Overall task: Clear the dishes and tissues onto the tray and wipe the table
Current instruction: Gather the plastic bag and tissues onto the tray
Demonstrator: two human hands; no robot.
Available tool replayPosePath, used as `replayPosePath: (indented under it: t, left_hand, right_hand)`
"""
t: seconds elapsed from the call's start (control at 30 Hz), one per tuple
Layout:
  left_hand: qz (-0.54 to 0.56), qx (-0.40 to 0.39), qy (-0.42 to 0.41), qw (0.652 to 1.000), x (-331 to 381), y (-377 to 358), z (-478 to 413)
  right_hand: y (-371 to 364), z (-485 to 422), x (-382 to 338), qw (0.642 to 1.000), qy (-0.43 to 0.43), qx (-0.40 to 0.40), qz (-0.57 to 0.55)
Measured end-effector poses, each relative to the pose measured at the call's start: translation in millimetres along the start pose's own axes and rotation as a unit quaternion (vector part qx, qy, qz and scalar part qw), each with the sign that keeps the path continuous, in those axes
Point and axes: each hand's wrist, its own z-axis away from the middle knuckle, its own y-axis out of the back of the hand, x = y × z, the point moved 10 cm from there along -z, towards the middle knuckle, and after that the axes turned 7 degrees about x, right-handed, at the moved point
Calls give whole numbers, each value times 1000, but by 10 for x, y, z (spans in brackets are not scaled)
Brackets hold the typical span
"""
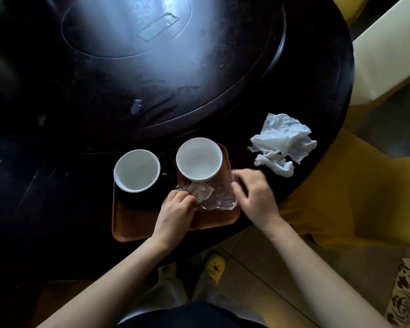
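A brown tray [133,229] lies at the near edge of the dark round table [317,91]. On it stand two white bowls: one [137,170] on a black saucer at the left, another [199,159] at the tray's far right. In front of the right bowl lies a clear plastic wrapper [219,200] with a folded white tissue [202,191] in it. My left hand [178,205] pinches the wrapper's left end. My right hand [255,194] grips its right edge. A crumpled white tissue [282,143] lies on the table to the right of the tray.
A raised dark turntable [128,67] fills the table's middle, with a small scrap [136,107] on its near part. Yellow-covered chairs [355,197] stand close at the right. My legs and yellow slippers [214,265] show below the table edge.
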Motion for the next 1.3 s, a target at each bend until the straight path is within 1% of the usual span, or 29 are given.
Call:
replayPosePath:
  t: [0.07, 0.13, 0.2, 0.27, 0.37, 0.43, 0.47, 0.53, 0.63, 0.73, 0.83, 0.9, 0.93, 1.03, 1.07, 1.1, 1.17, 1.2, 1.23, 1.3]
  left_hand:
    - [-4, 11, 0, 1000, 5, 21, -3]
    - [0, 19, 3, 1000, -2, 51, 10]
    - [-1, 24, 6, 1000, -24, 63, 41]
    - [-1, 25, 15, 1000, -53, 60, 68]
    - [3, 25, 27, 999, -88, 45, 77]
    - [2, 22, 31, 999, -93, 41, 69]
    - [1, 21, 32, 999, -89, 40, 63]
    - [1, 18, 33, 999, -87, 34, 55]
    - [6, 15, 36, 999, -98, 30, 47]
    - [10, 16, 35, 999, -106, 36, 50]
    - [13, 18, 33, 999, -116, 43, 60]
    - [14, 19, 31, 999, -121, 38, 67]
    - [15, 18, 32, 999, -124, 35, 69]
    - [17, 19, 38, 999, -138, 37, 73]
    - [17, 20, 38, 999, -140, 39, 75]
    - [18, 19, 38, 999, -138, 40, 78]
    - [19, 20, 38, 999, -128, 49, 82]
    - [21, 21, 39, 999, -125, 56, 84]
    - [25, 23, 42, 999, -125, 66, 87]
    - [34, 22, 45, 998, -125, 83, 99]
  right_hand:
    - [291, -218, 322, 995, -41, 69, 55]
    - [472, -470, 677, 985, -100, 83, 110]
    - [542, -709, 987, 974, -145, 57, 163]
    - [536, -902, 1227, 963, -173, 18, 206]
    - [394, -1041, 1510, 948, -218, -50, 226]
    - [291, -1051, 1620, 939, -238, -82, 233]
    - [264, -1047, 1645, 937, -240, -83, 239]
    - [266, -1054, 1642, 943, -228, -51, 238]
    - [296, -1064, 1631, 960, -219, 8, 176]
    - [460, -1092, 1595, 965, -235, 61, 98]
    - [723, -1105, 1376, 972, -197, 112, 62]
    - [780, -1024, 1235, 977, -174, 106, 58]
    - [737, -960, 1192, 981, -161, 85, 60]
    - [422, -695, 1155, 987, -117, -24, 107]
    - [318, -595, 1165, 984, -111, -53, 129]
    - [249, -512, 1173, 981, -104, -66, 152]
    - [208, -441, 1145, 978, -74, -42, 190]
    - [213, -433, 1138, 979, -69, -23, 191]
    - [237, -436, 1135, 981, -77, -5, 178]
    - [298, -454, 1177, 984, -123, 21, 129]
